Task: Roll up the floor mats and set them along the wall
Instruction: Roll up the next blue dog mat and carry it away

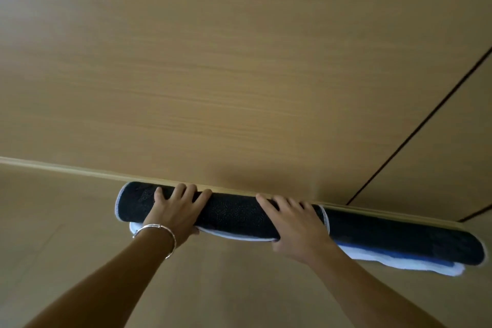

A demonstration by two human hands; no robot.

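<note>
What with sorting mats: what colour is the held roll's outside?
The rolled mat is black, white-edged; head view.

Matt, finely dotted backing on the black rolled cloth mat, with white stitched hem and pale fleecy pile underneath. Same matt backing on the second dark rolled mat, fluffy white and blue pile below. Smooth, faintly sheened tan wood-grain wall panel and pale skirting strip. Smooth matt beige floor. Polished thin silver metal bangle.

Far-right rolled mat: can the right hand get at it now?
Probably yes: the right hand grips the left mat beside the far-right mat; nothing lies between, but it must let go first.
</note>
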